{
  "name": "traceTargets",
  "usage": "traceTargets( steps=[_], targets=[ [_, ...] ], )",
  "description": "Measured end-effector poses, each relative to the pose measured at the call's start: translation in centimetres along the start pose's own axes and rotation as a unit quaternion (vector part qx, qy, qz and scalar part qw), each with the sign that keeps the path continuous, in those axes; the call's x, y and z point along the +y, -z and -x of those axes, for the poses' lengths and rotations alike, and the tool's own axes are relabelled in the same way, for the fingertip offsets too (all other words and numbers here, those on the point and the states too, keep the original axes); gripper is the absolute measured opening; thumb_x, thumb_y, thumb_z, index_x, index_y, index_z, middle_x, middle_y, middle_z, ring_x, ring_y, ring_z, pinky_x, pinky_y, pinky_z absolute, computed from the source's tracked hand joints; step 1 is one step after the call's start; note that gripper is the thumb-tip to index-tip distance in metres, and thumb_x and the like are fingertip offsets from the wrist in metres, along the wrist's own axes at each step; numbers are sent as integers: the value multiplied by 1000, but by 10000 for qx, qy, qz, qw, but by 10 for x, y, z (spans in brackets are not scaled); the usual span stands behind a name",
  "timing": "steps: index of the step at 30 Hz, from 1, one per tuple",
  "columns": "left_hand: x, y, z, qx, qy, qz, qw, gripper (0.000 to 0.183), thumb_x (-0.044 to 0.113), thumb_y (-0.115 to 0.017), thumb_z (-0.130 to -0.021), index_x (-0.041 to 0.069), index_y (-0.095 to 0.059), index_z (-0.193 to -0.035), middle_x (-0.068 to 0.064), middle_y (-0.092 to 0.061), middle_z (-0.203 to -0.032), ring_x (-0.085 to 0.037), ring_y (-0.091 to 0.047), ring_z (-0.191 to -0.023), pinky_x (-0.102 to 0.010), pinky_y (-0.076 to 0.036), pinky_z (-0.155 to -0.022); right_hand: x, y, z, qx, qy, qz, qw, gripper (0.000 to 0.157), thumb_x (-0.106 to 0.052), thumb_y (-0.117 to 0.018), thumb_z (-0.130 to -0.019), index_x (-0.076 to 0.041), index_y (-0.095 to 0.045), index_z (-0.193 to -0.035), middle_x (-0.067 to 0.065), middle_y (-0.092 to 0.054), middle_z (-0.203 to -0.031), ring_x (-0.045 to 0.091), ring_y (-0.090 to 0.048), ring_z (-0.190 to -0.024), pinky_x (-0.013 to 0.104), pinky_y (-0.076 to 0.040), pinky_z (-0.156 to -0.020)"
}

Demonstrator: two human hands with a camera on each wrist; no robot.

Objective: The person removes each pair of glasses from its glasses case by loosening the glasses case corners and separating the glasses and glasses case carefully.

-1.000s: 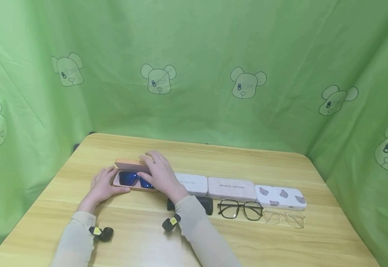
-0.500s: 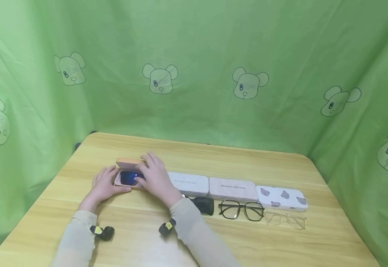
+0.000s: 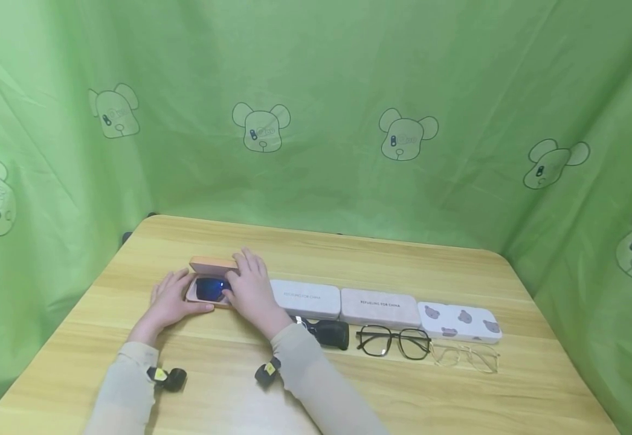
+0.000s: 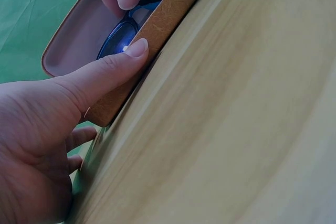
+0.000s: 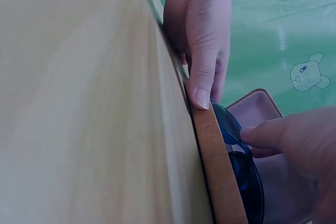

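Observation:
An orange-brown glasses case lies at the table's left with its lid raised. Blue-lensed sunglasses are inside it, their right lens mostly covered by a hand in the head view. My left hand grips the case's left end, thumb along the front wall and fingers round the end. My right hand reaches into the case from the right. In the right wrist view its thumb and a finger pinch the sunglasses at the bridge. Its other fingers extend up by the lid.
To the right stand a white case, a pink case and a bear-print case in a row. In front lie a black eyewear item, partly behind the right forearm, black-framed glasses and thin gold-framed glasses.
My right hand has moved left over the sunglasses, covering more of the right lens, and a finger has come down beside its thumb. My left hand keeps its place on the case.

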State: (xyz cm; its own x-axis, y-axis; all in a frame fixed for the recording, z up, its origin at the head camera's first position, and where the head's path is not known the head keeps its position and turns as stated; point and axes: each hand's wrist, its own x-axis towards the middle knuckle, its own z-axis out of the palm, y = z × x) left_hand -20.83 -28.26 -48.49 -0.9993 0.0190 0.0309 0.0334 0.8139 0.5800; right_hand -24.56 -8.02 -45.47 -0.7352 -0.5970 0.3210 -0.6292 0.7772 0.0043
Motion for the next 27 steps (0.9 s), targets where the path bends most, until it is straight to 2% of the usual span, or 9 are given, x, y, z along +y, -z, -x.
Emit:
traceTargets(
  steps=[9, 14, 27],
  targets=[
    [-1, 0, 0, -20, 21, -13, 10000, 100, 51, -80, -72, -1, -37, -147, -33, -25, -154, -60, -10, -141, -77, -2, -110, -5, -3, -1, -310, -252, 217, 9990, 30, -43, -65, -90, -20, -73, -106, 6, -38, -154, 29, -22, -150, 47, -19, -123],
    [-2, -1, -1, -2, 0, -7, 10000, 100, 50, -80, -72, -1, -37, -146, -34, -25, -154, -60, -10, -141, -77, -2, -110, -5, -2, -1, -208, -245, 292, 9991, 25, -41, -63, -91, -21, -74, -100, 6, -40, -153, 29, -26, -148, 48, -21, -122],
    [-2, -1, -1, -12, 17, 20, 10000, 100, 51, -80, -72, -1, -37, -147, -33, -24, -154, -60, -10, -141, -76, -3, -110, -4, -7, -1, -92, -258, 156, 9995, 21, -39, -63, -92, -22, -72, -99, 5, -42, -151, 28, -26, -148, 48, -21, -122]
  ],
)
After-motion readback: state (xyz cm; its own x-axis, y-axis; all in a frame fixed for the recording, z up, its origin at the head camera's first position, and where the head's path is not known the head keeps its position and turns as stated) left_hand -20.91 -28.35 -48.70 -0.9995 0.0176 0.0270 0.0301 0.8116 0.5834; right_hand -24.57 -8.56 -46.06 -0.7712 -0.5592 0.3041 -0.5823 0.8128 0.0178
